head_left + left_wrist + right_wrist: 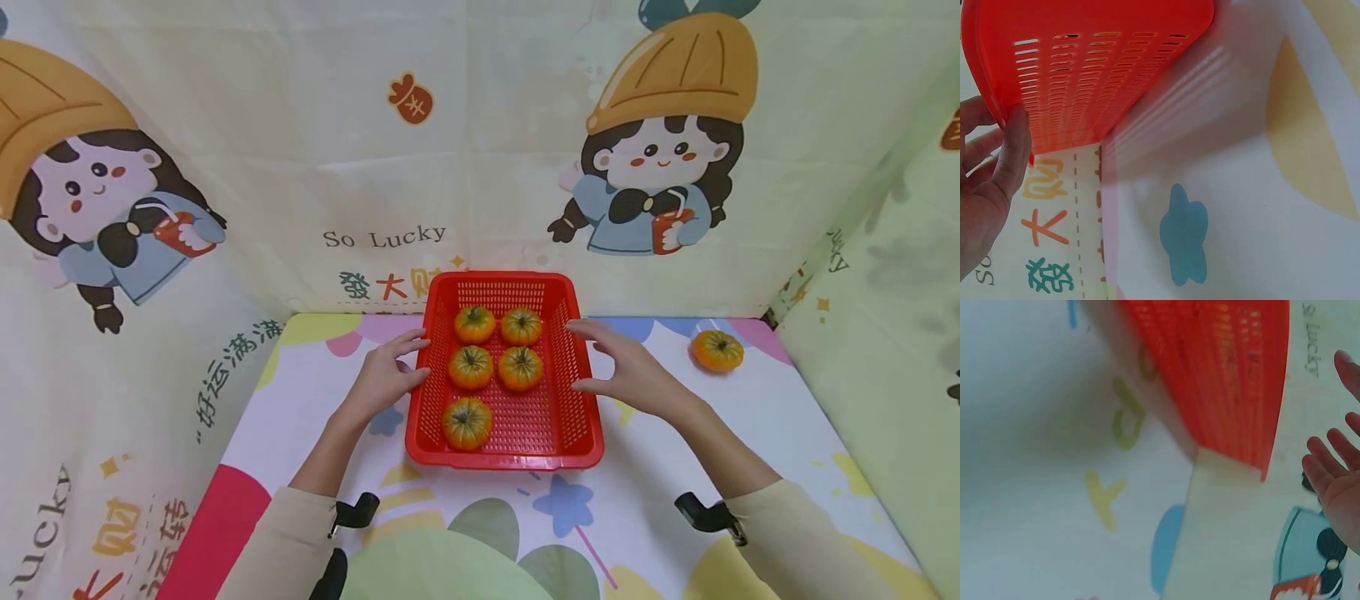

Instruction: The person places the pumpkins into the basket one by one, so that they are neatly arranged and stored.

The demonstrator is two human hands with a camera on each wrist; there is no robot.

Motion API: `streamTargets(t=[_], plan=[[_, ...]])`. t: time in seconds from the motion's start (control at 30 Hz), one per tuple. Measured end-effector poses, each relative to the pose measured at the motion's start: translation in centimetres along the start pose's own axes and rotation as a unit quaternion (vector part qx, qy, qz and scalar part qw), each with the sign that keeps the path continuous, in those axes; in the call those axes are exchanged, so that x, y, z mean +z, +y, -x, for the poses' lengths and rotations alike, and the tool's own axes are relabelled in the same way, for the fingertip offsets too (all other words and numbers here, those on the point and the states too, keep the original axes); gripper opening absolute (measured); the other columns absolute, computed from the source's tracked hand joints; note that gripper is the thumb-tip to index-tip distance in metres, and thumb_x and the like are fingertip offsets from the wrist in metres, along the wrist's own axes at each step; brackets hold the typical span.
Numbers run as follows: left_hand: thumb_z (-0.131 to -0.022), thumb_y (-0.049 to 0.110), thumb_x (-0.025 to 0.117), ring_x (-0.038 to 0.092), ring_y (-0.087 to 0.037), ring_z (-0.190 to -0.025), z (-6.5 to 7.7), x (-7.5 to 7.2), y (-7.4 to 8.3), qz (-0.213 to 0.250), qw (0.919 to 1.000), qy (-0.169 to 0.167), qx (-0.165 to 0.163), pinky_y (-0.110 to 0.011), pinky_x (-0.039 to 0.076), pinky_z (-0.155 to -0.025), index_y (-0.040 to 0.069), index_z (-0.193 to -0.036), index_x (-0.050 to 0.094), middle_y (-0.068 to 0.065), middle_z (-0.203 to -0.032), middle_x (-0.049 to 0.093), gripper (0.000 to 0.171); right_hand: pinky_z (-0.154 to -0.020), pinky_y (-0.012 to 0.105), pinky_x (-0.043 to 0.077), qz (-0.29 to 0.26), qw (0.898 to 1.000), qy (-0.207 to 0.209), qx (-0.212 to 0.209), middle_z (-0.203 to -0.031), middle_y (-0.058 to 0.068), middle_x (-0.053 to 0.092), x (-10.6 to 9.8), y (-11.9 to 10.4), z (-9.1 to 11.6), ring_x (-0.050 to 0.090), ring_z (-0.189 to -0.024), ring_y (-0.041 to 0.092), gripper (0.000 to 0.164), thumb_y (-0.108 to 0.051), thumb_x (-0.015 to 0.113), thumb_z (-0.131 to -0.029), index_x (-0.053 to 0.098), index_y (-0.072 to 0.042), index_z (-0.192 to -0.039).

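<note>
A red plastic basket (540, 425) with slotted walls stands on the table and holds several small orange-and-green pumpkins (521, 368). At its left side, my left hand (382, 375) has its fingertips and thumb against the rim, fingers extended and slightly bent. The left wrist view shows that hand (991, 169) by the rim of the basket (1072, 81). My right hand (633, 367) is spread beside the right rim, thumb apart from the fingers. In the right wrist view, a gap separates this hand (1341, 481) from the basket (1229, 381).
Another small pumpkin (717, 351) lies on the table toward the back right. The table is covered by a colourful printed cloth (645, 492). Printed fabric walls (495, 183) close off the back and both sides, and the basket's far end is near the back wall.
</note>
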State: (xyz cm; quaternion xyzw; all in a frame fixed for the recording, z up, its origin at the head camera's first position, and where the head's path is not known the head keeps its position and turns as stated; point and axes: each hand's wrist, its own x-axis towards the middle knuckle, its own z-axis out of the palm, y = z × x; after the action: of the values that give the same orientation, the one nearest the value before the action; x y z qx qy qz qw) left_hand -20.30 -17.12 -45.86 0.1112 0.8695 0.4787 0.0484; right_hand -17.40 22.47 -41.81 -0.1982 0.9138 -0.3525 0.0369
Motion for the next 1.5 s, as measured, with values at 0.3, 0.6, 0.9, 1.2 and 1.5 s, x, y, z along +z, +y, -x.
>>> streamTargets(t=[0.3, 0.6, 0.9, 1.2, 1.5], plan=[[-0.092, 0.013, 0.075, 0.068, -0.022, -0.074, 0.1, 0.0, 0.3, -0.002, 1.0000, 0.001, -0.005, -0.034, 0.063, -0.072, 0.008, -0.145, 0.060, -0.001, -0.159, 0.048, 0.055, -0.103, 0.074, 0.042, 0.033, 0.993, 0.107, 0.024, -0.166, 0.013, 0.035, -2.6, 4.7, 2.7, 0.033, -0.151, 0.043, 0.089, -0.029, 0.086, -0.084, 0.039, -0.021, -0.160], [-0.092, 0.013, 0.075, 0.068, -0.022, -0.072, 0.0, 0.0, 0.2, -0.009, 0.9999, 0.004, -0.004, -0.033, 0.063, -0.071, 0.007, -0.143, 0.061, -0.002, -0.159, 0.049, 0.054, -0.107, 0.081, 0.029, 0.023, 0.979, 0.178, 0.095, -0.172, 0.014, 0.019, -5.5, 8.2, 5.5, 0.019, -0.155, 0.048, 0.096, -0.029, 0.084, -0.088, 0.027, -0.017, -0.164], [-0.091, 0.014, 0.075, 0.068, -0.020, -0.071, 0.0, 0.0, 0.2, -0.014, 0.9999, 0.004, -0.003, -0.031, 0.063, -0.069, 0.006, -0.143, 0.062, -0.003, -0.159, 0.049, 0.054, -0.116, 0.078, 0.013, 0.016, 0.962, 0.233, 0.140, -0.173, 0.022, 0.005, -7.1, 13.7, 7.0, 0.009, -0.155, 0.053, 0.109, -0.031, 0.081, -0.089, 0.008, -0.010, -0.167], [-0.091, 0.013, 0.076, 0.067, -0.018, -0.072, -0.2, 0.1, 0.3, -0.023, 0.9997, 0.003, 0.009, -0.027, 0.061, -0.069, 0.005, -0.142, 0.062, -0.005, -0.158, 0.050, 0.053, -0.112, 0.082, 0.012, -0.021, 0.943, 0.221, 0.246, -0.171, 0.024, -0.010, -7.5, 17.9, 7.6, -0.002, -0.155, 0.055, 0.114, -0.044, 0.073, -0.094, -0.010, -0.014, -0.166], [-0.091, 0.013, 0.076, 0.068, -0.017, -0.074, -0.2, 0.1, 0.2, -0.035, 0.9991, 0.009, 0.020, -0.026, 0.061, -0.070, 0.004, -0.140, 0.064, -0.004, -0.156, 0.052, 0.051, -0.115, 0.079, 0.015, -0.054, 0.944, 0.190, 0.263, -0.168, 0.034, -0.009, -7.3, 20.2, 6.8, 0.007, -0.150, 0.061, 0.117, -0.044, 0.073, -0.094, -0.013, -0.007, -0.164]])
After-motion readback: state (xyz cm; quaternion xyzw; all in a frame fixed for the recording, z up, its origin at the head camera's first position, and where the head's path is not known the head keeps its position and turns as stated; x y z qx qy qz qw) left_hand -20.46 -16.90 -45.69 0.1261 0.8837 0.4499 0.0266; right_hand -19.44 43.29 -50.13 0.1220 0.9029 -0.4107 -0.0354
